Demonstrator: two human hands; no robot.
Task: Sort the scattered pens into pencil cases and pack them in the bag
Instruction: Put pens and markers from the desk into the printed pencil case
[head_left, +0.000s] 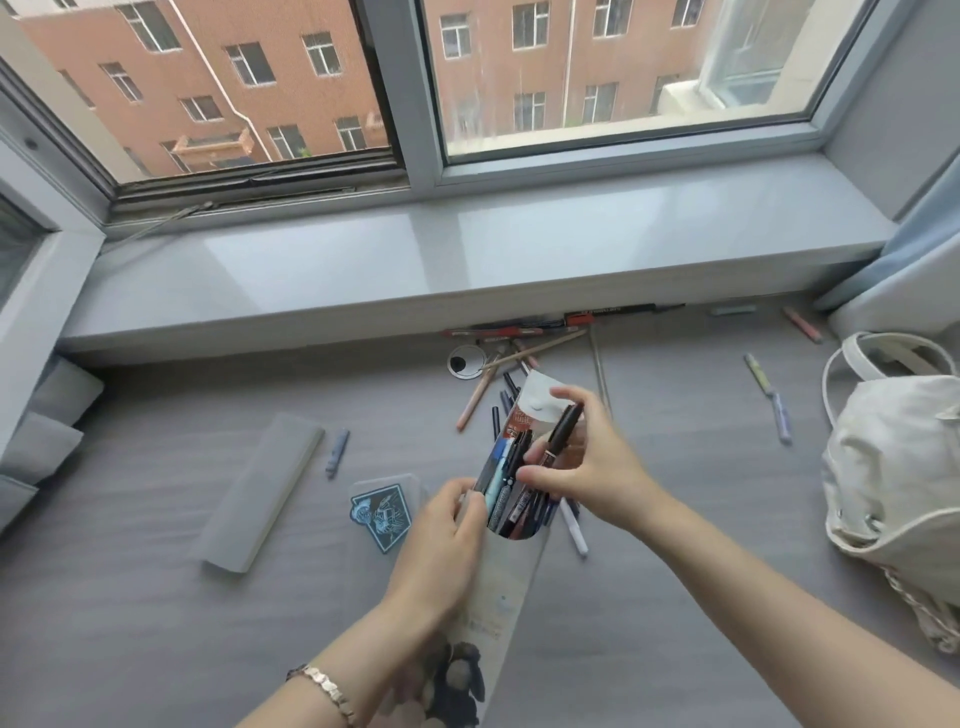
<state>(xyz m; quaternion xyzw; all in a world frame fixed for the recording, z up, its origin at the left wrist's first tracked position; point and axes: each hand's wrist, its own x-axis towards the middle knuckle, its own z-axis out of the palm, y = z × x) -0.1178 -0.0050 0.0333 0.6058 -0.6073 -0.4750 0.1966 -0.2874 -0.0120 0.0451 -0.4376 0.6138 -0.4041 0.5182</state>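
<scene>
My left hand (441, 540) grips the side of a printed pencil case (511, 582), held open and tilted over the grey desk. Several pens (511, 493) stick out of its mouth. My right hand (587, 467) pinches a black pen (562, 430) at the case opening, its lower end among the other pens. A pile of loose pens and pencils (498, 384) lies just beyond the case. A white pen (574, 527) lies under my right wrist. A white bag (893, 467) sits at the right edge.
A frosted pencil case (265, 488) lies at left with a blue pen (337, 451) beside it. A clear case with a teal sticker (382, 512) lies near my left hand. More pens (769, 395) lie near the bag and along the windowsill (415, 270).
</scene>
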